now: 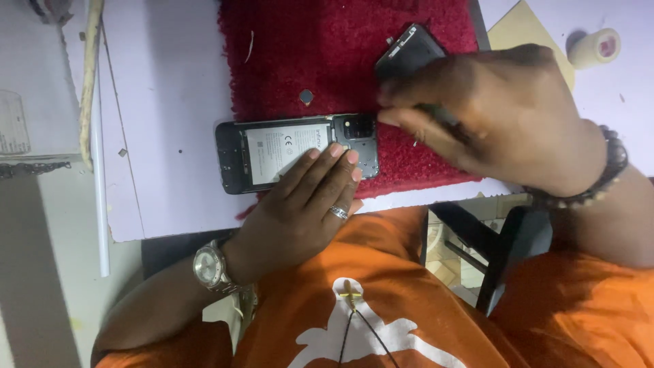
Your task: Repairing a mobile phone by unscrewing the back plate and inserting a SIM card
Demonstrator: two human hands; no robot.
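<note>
An opened smartphone (pixel 272 153) with its back cover off lies across the edge of a red fuzzy mat (pixel 320 54), its white-labelled battery showing. My left hand (pixel 310 201), with a ring and a wristwatch, rests flat with its fingertips on the phone's lower right part. My right hand (pixel 497 112), wearing a bead bracelet, hovers at the phone's camera end with fingers pinched around a thin dark tool (pixel 436 114); the tool's tip is hidden. A dark phone back cover (pixel 409 49) lies on the mat just beyond my right hand.
A small round dark part (pixel 306 97) sits on the mat above the phone. A roll of white tape (pixel 599 46) stands at the far right on the pale table (pixel 163 102). A pale stick (pixel 88 75) lies along the left. A black stool frame (pixel 490 252) shows below the table edge.
</note>
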